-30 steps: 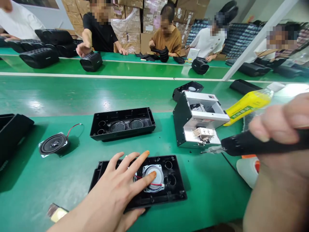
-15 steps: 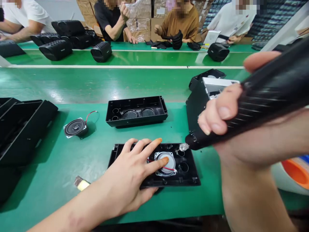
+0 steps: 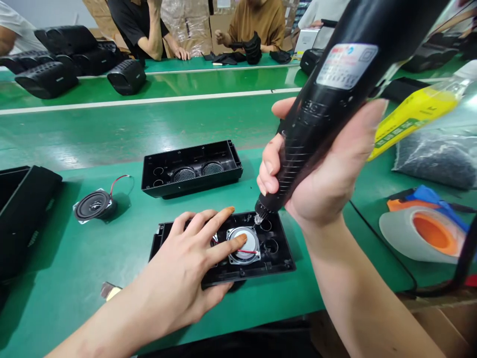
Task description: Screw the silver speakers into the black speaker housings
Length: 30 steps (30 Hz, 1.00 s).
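Observation:
My right hand is wrapped round a black electric screwdriver, tilted with its bit end down. That tip stands at the upper right corner of a round speaker driver with a red wire, inside a black speaker housing half. Across the housing's left part lies my left hand, gripping it with the thumb at the near edge. Its index fingertip presses on the back of the driver. A second driver in the housing is mostly hidden under my fingers.
Behind lies another black housing half with two grilles. A loose speaker driver and a large black box are on the left. A tape roll, a cable and a yellow-labelled bottle are on the right. People work across the table.
My right hand has moved left and turned the screwdriver steeper, bringing its tip from the housing's right part to the driver's corner. My left hand keeps its hold. The whole view has shifted.

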### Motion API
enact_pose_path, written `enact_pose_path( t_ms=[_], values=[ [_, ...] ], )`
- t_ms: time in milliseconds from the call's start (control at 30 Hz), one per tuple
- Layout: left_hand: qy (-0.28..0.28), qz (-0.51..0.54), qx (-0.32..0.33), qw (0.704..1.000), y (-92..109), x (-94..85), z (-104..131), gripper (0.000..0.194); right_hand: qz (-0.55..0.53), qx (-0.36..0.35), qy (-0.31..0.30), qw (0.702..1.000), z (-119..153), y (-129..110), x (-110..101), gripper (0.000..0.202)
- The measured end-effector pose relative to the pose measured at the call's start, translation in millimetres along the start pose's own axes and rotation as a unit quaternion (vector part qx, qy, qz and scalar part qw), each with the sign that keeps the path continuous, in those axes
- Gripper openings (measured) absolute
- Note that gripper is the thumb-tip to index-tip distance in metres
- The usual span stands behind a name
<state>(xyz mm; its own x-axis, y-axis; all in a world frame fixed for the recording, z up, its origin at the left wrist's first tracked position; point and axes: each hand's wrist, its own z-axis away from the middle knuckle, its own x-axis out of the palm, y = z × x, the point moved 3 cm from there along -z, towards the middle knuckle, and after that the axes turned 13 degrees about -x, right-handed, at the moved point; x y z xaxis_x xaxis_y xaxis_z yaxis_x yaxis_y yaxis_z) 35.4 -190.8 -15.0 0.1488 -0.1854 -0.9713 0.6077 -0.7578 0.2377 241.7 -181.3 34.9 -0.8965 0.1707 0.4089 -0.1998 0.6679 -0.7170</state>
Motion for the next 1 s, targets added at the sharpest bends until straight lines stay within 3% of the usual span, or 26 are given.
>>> enact_pose_path(
  t_ms=[167,333,567,767,1000],
  values=[
    [-0.002,-0.003,0.001,1.0,0,0.5,0,0.058,-0.028,0.006,-0.019,0.999,0,9,-3,0.068],
    [-0.007,-0.003,-0.004,1.0,0,-0.2,-2,0.058,-0.05,-0.042,-0.045,0.997,-1,15,-6,0.067],
    [-0.015,-0.013,-0.003,1.0,2,-2.2,-2,0.061,-0.047,0.016,-0.035,0.998,5,8,-1,0.055],
    [-0.016,-0.008,-0.008,1.0,1,0.2,-2,0.059,-0.056,-0.011,-0.1,0.993,12,12,3,0.056],
    [-0.015,0.001,-0.016,1.0,-1,-1.7,-2,0.059,-0.082,0.018,-0.13,0.988,20,16,8,0.064]
  ],
)
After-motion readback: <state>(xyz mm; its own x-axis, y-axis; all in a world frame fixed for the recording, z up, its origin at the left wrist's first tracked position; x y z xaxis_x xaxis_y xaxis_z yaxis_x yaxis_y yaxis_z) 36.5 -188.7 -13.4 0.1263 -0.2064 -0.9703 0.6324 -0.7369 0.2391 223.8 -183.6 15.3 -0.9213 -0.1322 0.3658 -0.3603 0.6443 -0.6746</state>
